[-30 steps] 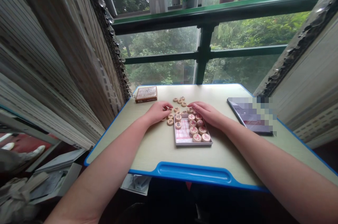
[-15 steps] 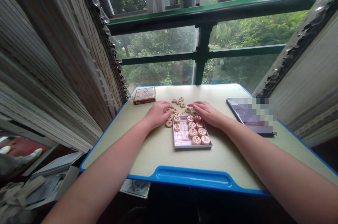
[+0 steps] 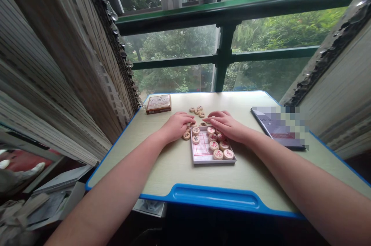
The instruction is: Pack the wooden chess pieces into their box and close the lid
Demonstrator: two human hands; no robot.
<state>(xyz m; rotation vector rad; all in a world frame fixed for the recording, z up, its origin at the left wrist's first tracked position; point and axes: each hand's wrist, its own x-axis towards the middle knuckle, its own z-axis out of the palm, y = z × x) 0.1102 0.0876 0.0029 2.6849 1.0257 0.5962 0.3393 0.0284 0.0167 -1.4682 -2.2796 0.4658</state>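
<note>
A small white tray (image 3: 201, 157) with a red grid stands in the middle of the desk and holds several round wooden chess pieces (image 3: 218, 148) along its right side. More loose pieces (image 3: 198, 111) lie on the desk just behind it. My left hand (image 3: 175, 125) rests palm down at the tray's far left corner, fingers curled over pieces there. My right hand (image 3: 227, 125) lies flat over the tray's far right corner, fingers stretched toward the left hand and resting on pieces.
A cream desk with a blue rim (image 3: 214, 196) stands against a green-framed window (image 3: 224, 56). A brown box (image 3: 158, 104) sits at the far left, a dark booklet (image 3: 278, 132) at the right. Bamboo blinds (image 3: 58, 60) hang close on the left.
Both hands have drawn slightly closer together over the far end of the tray. The view has shifted a little.
</note>
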